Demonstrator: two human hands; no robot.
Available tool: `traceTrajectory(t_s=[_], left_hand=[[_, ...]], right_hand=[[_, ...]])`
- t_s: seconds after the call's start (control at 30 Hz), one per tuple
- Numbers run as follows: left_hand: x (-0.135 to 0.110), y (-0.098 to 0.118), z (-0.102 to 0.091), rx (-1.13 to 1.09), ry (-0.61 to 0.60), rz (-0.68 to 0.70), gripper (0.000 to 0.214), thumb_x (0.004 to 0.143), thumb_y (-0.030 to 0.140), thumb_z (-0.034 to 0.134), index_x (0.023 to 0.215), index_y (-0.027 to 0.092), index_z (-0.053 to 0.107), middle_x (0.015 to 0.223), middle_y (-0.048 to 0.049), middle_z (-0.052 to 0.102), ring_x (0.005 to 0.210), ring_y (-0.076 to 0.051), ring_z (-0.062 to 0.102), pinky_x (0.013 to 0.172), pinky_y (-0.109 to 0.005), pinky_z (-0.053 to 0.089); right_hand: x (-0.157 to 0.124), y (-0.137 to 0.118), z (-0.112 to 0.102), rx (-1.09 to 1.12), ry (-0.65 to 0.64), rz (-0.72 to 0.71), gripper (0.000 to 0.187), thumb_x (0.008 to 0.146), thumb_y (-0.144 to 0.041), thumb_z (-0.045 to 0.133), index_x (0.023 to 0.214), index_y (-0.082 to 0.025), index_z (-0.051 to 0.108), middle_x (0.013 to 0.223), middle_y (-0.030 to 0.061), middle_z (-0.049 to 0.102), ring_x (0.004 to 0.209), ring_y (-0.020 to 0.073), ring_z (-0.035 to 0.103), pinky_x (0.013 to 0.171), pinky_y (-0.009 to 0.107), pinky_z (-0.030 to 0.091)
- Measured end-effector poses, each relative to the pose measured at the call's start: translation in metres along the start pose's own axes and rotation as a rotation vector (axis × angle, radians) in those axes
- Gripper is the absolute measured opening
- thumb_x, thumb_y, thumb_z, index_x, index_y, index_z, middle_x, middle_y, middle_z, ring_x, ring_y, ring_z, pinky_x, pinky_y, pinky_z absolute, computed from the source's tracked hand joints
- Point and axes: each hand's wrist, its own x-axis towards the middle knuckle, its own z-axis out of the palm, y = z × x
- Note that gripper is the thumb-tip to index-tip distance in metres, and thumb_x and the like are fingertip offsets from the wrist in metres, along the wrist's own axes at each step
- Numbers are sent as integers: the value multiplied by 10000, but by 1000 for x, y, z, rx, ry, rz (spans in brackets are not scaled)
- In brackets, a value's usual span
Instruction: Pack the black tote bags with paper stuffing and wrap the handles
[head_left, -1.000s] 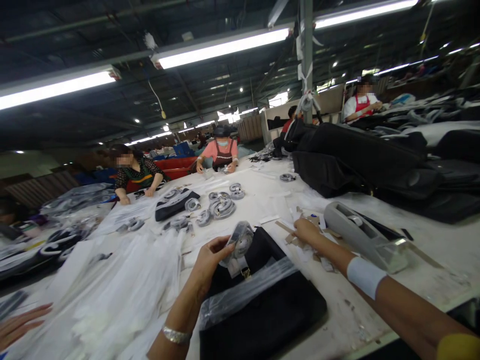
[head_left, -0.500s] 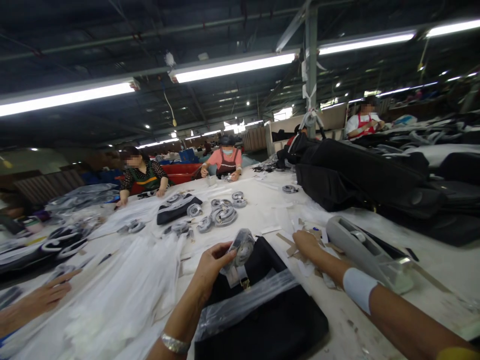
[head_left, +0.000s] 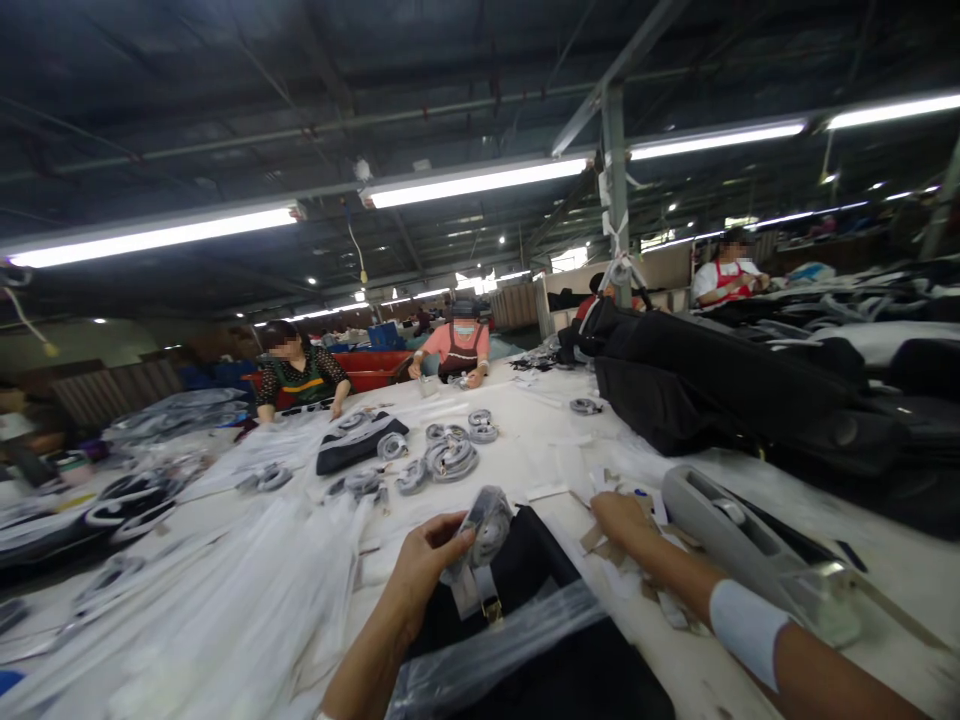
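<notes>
A coiled grey strap (head_left: pixel 491 515) in clear plastic is pinched between the thumb and fingers of my left hand (head_left: pixel 427 565). It is held over a black bag (head_left: pixel 592 665) lying in front of me. A gold-coloured buckle (head_left: pixel 492 610) hangs below the coil, against the bag. A clear plastic wrap (head_left: pixel 510 635) crosses the bag. My right hand (head_left: pixel 621 515) is down at a scatter of paper and card pieces (head_left: pixel 664 590); its fingertips are hidden, so I cannot tell whether it grips one. Beside that hand stands a grey tape dispenser (head_left: pixel 739 535).
Several coiled straps (head_left: pixel 450 455) and a black-and-grey bag (head_left: pixel 360 440) lie further up the table. White plastic sheeting (head_left: pixel 232 590) covers the left side. Black bags (head_left: pixel 720 380) are heaped at the right. Co-workers (head_left: pixel 457 345) work across the table.
The view has tilted upward a little, so the table sits lower. Another person's hand at the lower left has gone from view. My left hand keeps hold of the strap; my right stays by the paper pieces.
</notes>
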Motion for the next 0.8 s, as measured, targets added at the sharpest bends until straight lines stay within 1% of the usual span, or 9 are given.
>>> traceTrajectory(t_s=[0.1, 0.2, 0.27, 0.33, 0.4, 0.47, 0.53, 0.63, 0.8], left_hand=[[1, 3, -2, 5, -14, 1, 555, 604, 491, 842, 1031, 149, 747, 1005, -99, 760, 1008, -309, 671, 940, -394, 463], [1, 6, -5, 16, -19, 19, 534, 623, 479, 837, 1036, 151, 747, 1045, -98, 753, 1044, -305, 658, 959, -384, 450], [2, 5, -7, 9, -14, 11, 529, 630, 472, 835, 1042, 152, 746, 1044, -96, 754, 1037, -301, 660, 954, -381, 451], [4, 4, -9, -2, -15, 3, 515, 647, 461, 828, 1051, 154, 744, 1040, -92, 755, 1021, -293, 664, 940, -372, 454], [7, 3, -10, -5, -27, 5, 490, 674, 445, 816, 1060, 153, 741, 1038, -90, 755, 1007, -281, 666, 924, -357, 457], [10, 3, -12, -11, -27, 6, 483, 682, 433, 814, 1062, 145, 739, 1026, -95, 757, 984, -272, 670, 905, -348, 462], [12, 4, -13, -17, -17, 1, 488, 676, 424, 821, 1061, 136, 738, 1014, -102, 758, 966, -269, 673, 892, -344, 466], [11, 8, -13, -4, -26, 4, 482, 682, 415, 820, 1066, 136, 739, 1023, -104, 756, 968, -265, 674, 890, -337, 466], [6, 11, -8, 19, -49, 34, 462, 679, 397, 827, 1049, 134, 742, 1037, -105, 754, 975, -265, 673, 903, -341, 471]], right_hand=[[-3, 6, -13, 17, 18, -3, 186, 938, -308, 591, 969, -144, 673, 1002, 62, 688, 952, 210, 647, 858, 412, 508], [-9, 7, -29, 92, 61, -19, 175, 913, -265, 573, 896, -177, 723, 972, 82, 722, 989, 248, 649, 810, 347, 463], [-18, 1, -41, 172, 76, -48, 223, 913, -323, 552, 902, -204, 740, 946, 71, 736, 957, 244, 659, 752, 303, 444], [-31, -12, -51, 261, 71, -109, 301, 925, -425, 515, 916, -229, 743, 884, 34, 739, 874, 210, 666, 706, 270, 440], [-48, -31, -61, 441, 19, -173, 380, 918, -514, 487, 895, -231, 740, 789, 8, 723, 759, 183, 656, 645, 249, 439], [-67, -52, -69, 705, -91, -199, 440, 891, -568, 490, 837, -207, 735, 684, 8, 685, 640, 173, 623, 556, 242, 419], [-82, -72, -75, 876, -201, -214, 449, 859, -582, 525, 818, -192, 743, 621, 10, 649, 572, 165, 584, 502, 238, 388], [-93, -94, -77, 908, -250, -281, 408, 840, -554, 566, 866, -202, 770, 615, 5, 636, 557, 152, 553, 501, 234, 375], [-90, -122, -68, 925, -218, -323, 412, 838, -552, 573, 863, -195, 779, 589, 2, 627, 541, 150, 539, 495, 239, 360]])
